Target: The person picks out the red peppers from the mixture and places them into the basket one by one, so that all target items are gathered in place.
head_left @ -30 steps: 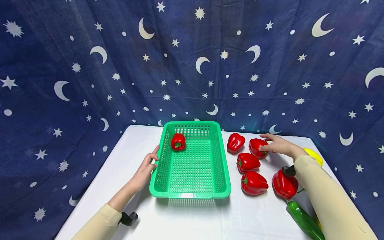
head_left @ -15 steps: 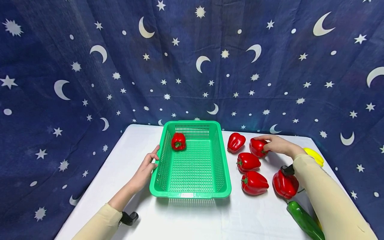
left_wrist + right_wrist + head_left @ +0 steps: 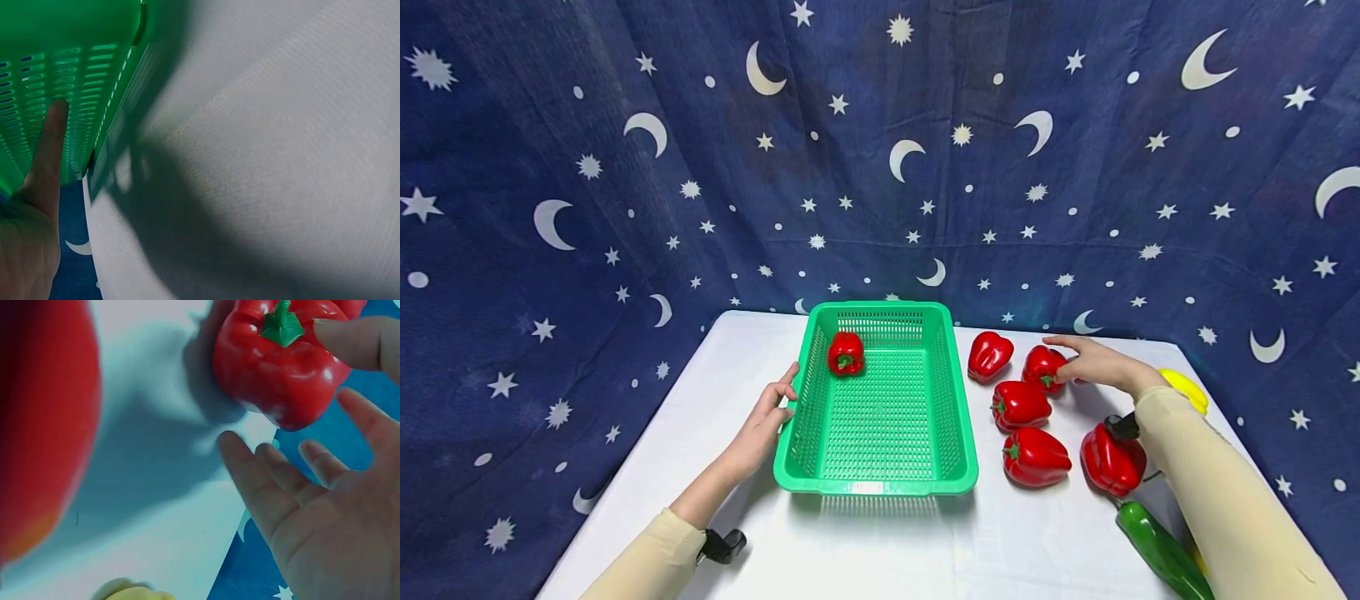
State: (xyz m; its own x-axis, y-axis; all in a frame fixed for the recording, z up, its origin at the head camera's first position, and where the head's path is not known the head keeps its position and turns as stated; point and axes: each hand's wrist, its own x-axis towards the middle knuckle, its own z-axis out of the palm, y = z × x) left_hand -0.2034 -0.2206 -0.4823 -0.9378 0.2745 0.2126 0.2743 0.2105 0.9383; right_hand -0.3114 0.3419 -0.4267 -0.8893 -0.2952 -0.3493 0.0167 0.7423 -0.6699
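A green slotted basket (image 3: 958, 467) sits mid-table with one red pepper (image 3: 846, 352) in its far left corner. My left hand (image 3: 781, 402) rests with straight fingers (image 3: 49, 147) against the basket's left wall. To the right of the basket lie several red peppers. My right hand (image 3: 1066, 363) is at the far one (image 3: 1041, 364), fingers (image 3: 250, 481) spread beside it; the thumb (image 3: 356, 340) touches that pepper (image 3: 275, 369) near its green stem. Nothing is gripped.
Other red peppers lie at the far left of the group (image 3: 988, 354), in the middle (image 3: 1018, 405), in front (image 3: 1035, 457) and under my right forearm (image 3: 1111, 465). A green vegetable (image 3: 1159, 548) and a yellow one (image 3: 1186, 388) lie by the table's right edge.
Half a second ago my right hand lay curled over the far pepper; its fingers have now spread and the pepper has turned slightly. The left hand and basket have not moved.
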